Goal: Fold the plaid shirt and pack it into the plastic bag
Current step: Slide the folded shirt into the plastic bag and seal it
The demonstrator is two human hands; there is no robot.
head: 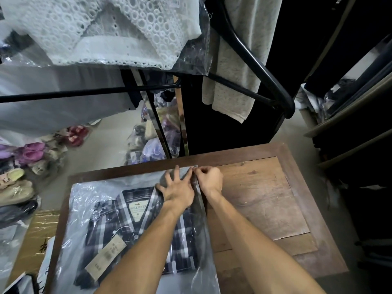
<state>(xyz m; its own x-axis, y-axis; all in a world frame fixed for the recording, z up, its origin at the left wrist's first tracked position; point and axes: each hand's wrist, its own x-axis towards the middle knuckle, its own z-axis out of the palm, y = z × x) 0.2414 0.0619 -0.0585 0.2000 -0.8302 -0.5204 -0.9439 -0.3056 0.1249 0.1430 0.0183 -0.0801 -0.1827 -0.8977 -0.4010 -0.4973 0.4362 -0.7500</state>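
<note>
I'm looking down at the wooden table (265,200), and the plaid shirt (135,225) lies folded flat inside the clear plastic bag (89,200) on the table's left half, collar toward the far edge, a brand label (138,209) reading HOLLISTER and size M showing at the neck. A paper hang tag (106,256) rests across the shirt front, under the plastic. The left hand (177,190) is spread open, palm down, fingers fanned, pressing the bag's far right corner flat just above the collar; it grips nothing, it only bears down. Right beside it, the right hand (209,179) is curled, thumb and fingertips pinched on the bag's edge strip (196,172) at the far corner, and the two hands touch or nearly touch at the fingertips. So the shirt sits nearer me and to the left of both hands, with the bag's right edge running back under my wrists. Both forearms reach in from the lower edge, the left crossing over the shirt's right side and hiding it. The shirt's lower hem is blurred by glare and creased plastic, and I can't make out the print on the tag. Beyond the table, a white lace garment (106,30) hangs bagged on a black rack (254,56), and bagged shoes (31,153) lie on the floor at left.
</note>
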